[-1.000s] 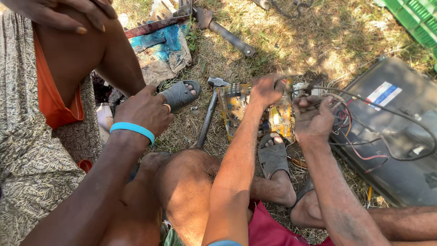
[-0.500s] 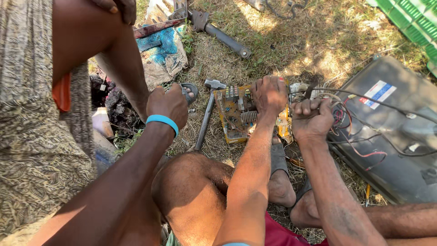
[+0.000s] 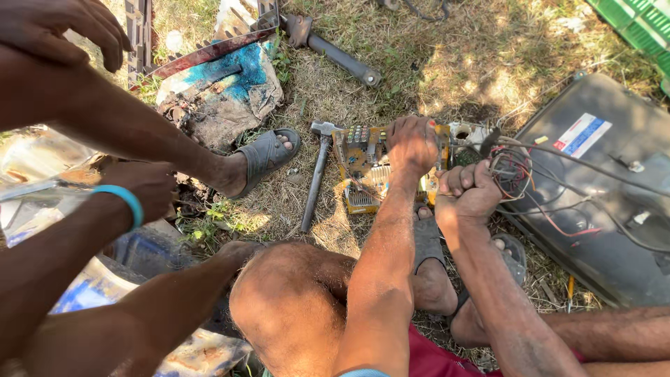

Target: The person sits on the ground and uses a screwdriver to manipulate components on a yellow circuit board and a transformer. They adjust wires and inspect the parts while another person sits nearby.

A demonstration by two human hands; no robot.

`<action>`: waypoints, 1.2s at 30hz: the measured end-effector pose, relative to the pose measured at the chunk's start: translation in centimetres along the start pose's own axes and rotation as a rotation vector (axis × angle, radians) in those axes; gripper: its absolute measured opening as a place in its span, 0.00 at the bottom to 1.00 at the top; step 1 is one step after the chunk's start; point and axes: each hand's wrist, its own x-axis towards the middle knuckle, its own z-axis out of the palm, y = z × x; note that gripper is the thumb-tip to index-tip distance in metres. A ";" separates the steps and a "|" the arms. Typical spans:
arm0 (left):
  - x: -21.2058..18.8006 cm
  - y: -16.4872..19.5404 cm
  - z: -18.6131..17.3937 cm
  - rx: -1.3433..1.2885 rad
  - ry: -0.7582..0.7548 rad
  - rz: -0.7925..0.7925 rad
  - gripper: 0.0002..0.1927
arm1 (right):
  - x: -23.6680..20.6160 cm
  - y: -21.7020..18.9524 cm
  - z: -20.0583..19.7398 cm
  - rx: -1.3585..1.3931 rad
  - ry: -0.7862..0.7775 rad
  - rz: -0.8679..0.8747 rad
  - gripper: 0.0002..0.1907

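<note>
A yellow-brown circuit board (image 3: 363,167) lies on dry grass in front of my knees. My left hand (image 3: 412,143) is closed over its right part, fingers curled around the board. Just right of it, my right hand (image 3: 469,192) is a fist around a tangle of red, black and white wires (image 3: 515,173) that run from the board to a dark flat case (image 3: 600,209). A short dark handle (image 3: 488,142) sticks up by that fist. What lies inside the fist is hidden.
A hammer (image 3: 317,174) lies left of the board. Another person's sandalled foot (image 3: 264,155) and their hand with a blue wristband (image 3: 143,188) are at the left. A metal rod (image 3: 338,54), torn blue sheet (image 3: 223,80) and green crate (image 3: 638,21) lie farther off.
The other person's wristband hand has pulled left, away from the hammer and board, and their sandalled foot has come into view. My two hands stay on the board and wires.
</note>
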 end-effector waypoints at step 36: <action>-0.8 3.1 -1.0 -0.123 0.156 0.218 0.15 | 4.8 -8.6 0.2 -0.020 0.340 0.298 0.25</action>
